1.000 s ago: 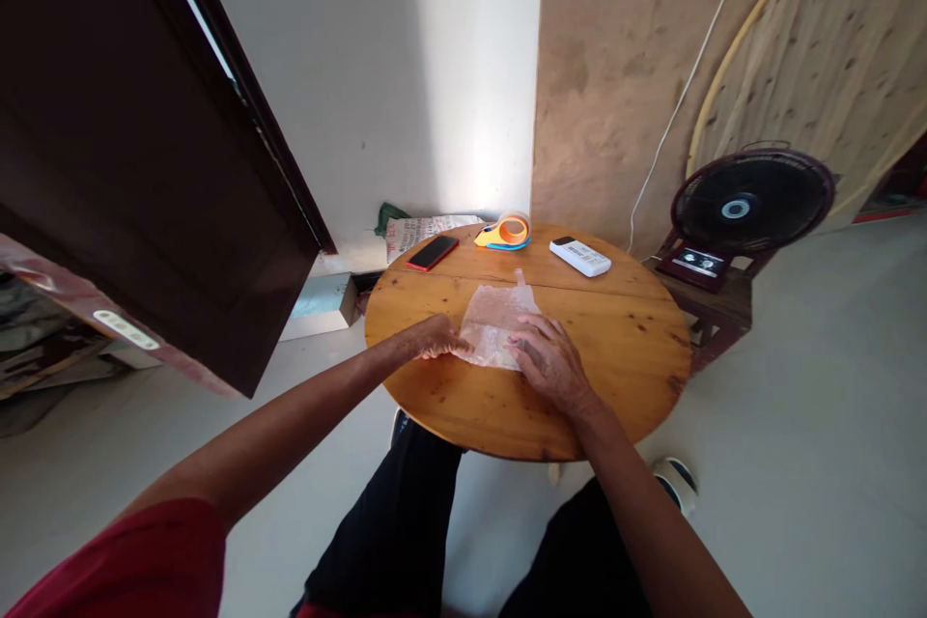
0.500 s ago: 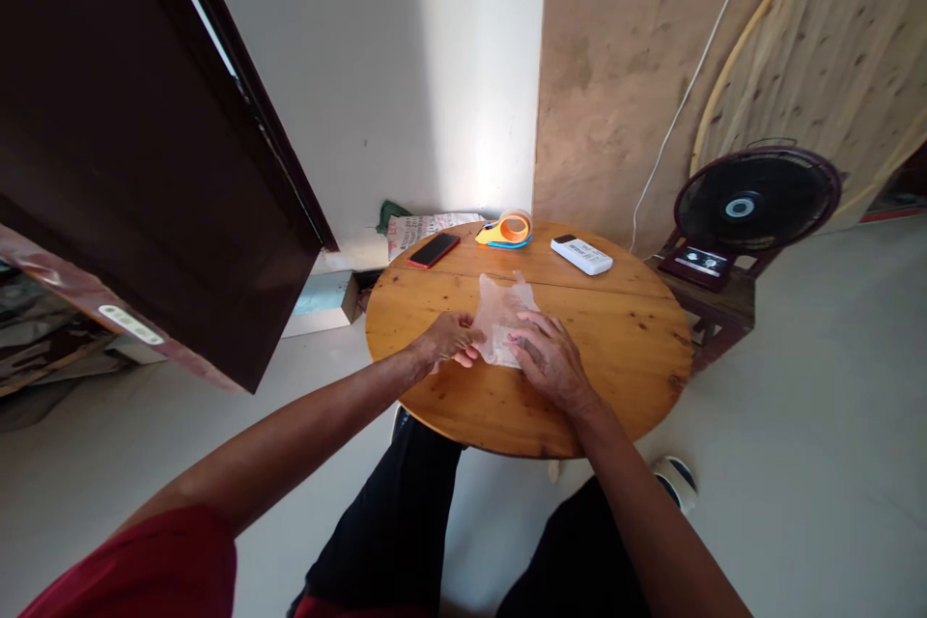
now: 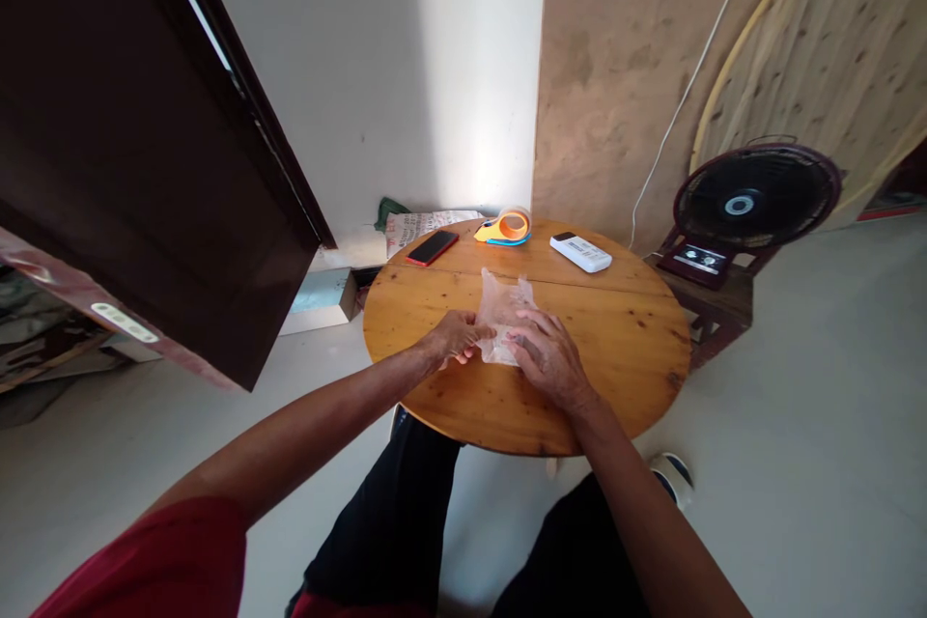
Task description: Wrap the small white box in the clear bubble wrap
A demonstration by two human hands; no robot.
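A thin, crinkled translucent plastic bag (image 3: 499, 294) lies on the round wooden table (image 3: 615, 348), directly in front of me. My left hand (image 3: 458, 338) is closed on the bag's left edge, thumb on top and the other fingers curled beneath. Across the bag's right side rests my right hand (image 3: 548, 355), its fingers spread and slightly bent, covering part of the plastic. Whether its fingertips pinch any of the film is hard to see.
Along the table's far side are a red-edged phone (image 3: 433, 248), an orange and blue tape dispenser (image 3: 505, 228) and a white device (image 3: 580, 252). A fan (image 3: 753, 198) stands on a wooden stool to the right. A dark door (image 3: 145, 135) is at left.
My left hand has shifted slightly to the right and its thumb now reaches further over the bag. My right hand stays nearly in place.
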